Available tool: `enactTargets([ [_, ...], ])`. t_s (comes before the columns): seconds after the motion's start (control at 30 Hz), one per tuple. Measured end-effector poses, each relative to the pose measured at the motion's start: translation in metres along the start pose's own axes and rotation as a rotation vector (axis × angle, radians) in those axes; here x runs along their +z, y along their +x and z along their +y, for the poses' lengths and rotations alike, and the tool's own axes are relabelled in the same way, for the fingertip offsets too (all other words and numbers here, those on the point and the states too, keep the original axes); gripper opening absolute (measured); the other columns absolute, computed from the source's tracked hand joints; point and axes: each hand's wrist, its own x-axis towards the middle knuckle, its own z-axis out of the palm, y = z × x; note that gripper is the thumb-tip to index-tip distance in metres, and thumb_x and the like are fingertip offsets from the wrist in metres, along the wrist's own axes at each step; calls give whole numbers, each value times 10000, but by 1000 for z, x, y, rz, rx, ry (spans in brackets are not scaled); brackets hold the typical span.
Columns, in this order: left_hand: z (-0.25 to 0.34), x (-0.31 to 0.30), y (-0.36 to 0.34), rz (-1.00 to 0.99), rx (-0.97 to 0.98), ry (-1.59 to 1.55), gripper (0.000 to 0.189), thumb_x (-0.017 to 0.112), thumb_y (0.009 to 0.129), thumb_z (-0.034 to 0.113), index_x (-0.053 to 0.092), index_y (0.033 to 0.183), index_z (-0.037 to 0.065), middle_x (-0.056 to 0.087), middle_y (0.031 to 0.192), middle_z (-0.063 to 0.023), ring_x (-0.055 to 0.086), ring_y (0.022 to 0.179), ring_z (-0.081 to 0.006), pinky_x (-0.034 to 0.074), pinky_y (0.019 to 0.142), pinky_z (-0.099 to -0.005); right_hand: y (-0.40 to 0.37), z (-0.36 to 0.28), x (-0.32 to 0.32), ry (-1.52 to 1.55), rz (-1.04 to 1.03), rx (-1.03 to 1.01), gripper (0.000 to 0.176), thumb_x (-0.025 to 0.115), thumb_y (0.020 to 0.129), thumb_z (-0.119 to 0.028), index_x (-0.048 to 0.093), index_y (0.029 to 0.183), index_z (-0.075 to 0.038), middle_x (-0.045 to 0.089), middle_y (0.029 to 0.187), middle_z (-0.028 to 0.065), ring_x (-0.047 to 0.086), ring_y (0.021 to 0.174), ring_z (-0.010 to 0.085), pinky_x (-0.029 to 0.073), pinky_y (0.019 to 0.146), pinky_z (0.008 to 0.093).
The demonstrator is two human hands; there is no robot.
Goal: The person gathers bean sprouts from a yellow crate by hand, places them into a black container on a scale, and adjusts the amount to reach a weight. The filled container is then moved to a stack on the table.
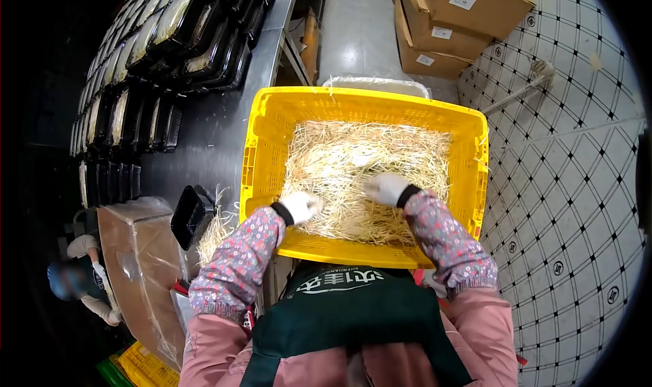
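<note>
A yellow plastic crate (367,96) in front of me holds a thick layer of pale bean sprouts (339,157). Both my hands wear white gloves and are down inside the crate. My left hand (301,207) is by the near left part of the sprouts, its fingers curled in among them. Right of the middle, my right hand (387,189) has its fingers bent into the sprouts, pointing left. The fingertips of both hands are slightly blurred and partly hidden in the strands.
Stacked black trays (204,54) with pale contents fill the metal table's left side. A black tray (188,214) lies tilted beside loose sprouts (216,234). Cardboard boxes (448,27) stand far right. At the left, another person (92,278) is near a plastic-wrapped carton (139,265).
</note>
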Motion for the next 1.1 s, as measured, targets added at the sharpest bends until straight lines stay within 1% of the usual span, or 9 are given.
enactTargets([
  [0.07, 11, -10, 30, 548, 234, 219, 441, 632, 888, 220, 572, 1298, 68, 614, 1254, -181, 549, 1182, -369, 425, 1039, -412, 38, -4, -8, -135, 259, 109, 350, 512, 926, -346, 690, 1125, -120, 697, 937, 161, 652, 893, 354, 508, 824, 473],
  [0.13, 16, -5, 53, 708, 186, 364, 592, 635, 879, 250, 424, 1412, 104, 478, 1412, -184, 402, 1280, -479, 360, 1081, -484, 53, -13, 8, -251, 563, 6, 515, 542, 903, -285, 480, 1391, -133, 559, 1330, 139, 483, 1261, 289, 423, 975, 479],
  [0.3, 13, 30, -9, -5, 132, 479, 603, 516, 941, 459, 386, 1468, 197, 429, 1465, -161, 276, 1417, -408, 171, 1138, -621, -7, -19, 44, -454, -78, -106, 612, 593, 867, -368, 443, 1427, -171, 434, 1453, 151, 478, 1283, 312, 447, 993, 476],
  [0.4, 12, -5, -17, -181, 239, 179, 500, 551, 959, 389, 500, 1409, 179, 555, 1365, -157, 477, 1312, -351, 355, 1111, -461, -13, -27, -3, -130, -236, -138, 483, 577, 861, -339, 560, 1333, -239, 620, 1251, 135, 646, 1064, 295, 528, 880, 430],
  [0.53, 1, -14, 63, 690, 208, 127, 493, 593, 933, 308, 506, 1386, 136, 546, 1355, -189, 482, 1270, -399, 364, 1094, -449, 85, 6, -4, -166, 232, -14, 408, 550, 883, -382, 614, 1218, -159, 633, 1164, 126, 597, 1090, 298, 491, 845, 486],
  [0.63, -12, 22, 81, 396, 95, 417, 555, 523, 926, 405, 454, 1408, 140, 421, 1470, -144, 334, 1373, -381, 296, 1072, -628, 86, 5, 35, -425, 357, -7, 530, 552, 890, -432, 528, 1318, -121, 516, 1330, 168, 449, 1272, 327, 422, 951, 544],
  [0.77, 11, 23, -5, -119, 147, 232, 603, 443, 968, 507, 399, 1478, 190, 255, 1587, -120, 145, 1483, -357, 157, 1172, -552, 1, -10, 37, -436, -94, -207, 706, 545, 899, -547, 372, 1466, -165, 367, 1487, 201, 339, 1380, 406, 407, 1000, 570],
  [0.9, 21, -49, 11, -220, -51, -115, 453, 591, 929, 463, 666, 1227, 130, 679, 1162, -158, 641, 1091, -288, 477, 982, -344, 38, -7, -38, -120, -138, -79, 349, 539, 911, -410, 667, 1156, -198, 708, 919, 131, 684, 884, 297, 544, 780, 431],
  [1.1, -41, -28, 129, 753, -178, 358, 604, 548, 917, 448, 508, 1331, 10, 550, 1322, -215, 430, 1275, -469, 335, 1092, -498, 172, 33, 6, -237, 243, 52, 667, 513, 923, -500, 409, 1423, -71, 467, 1419, 205, 482, 1264, 354, 385, 1043, 482],
])
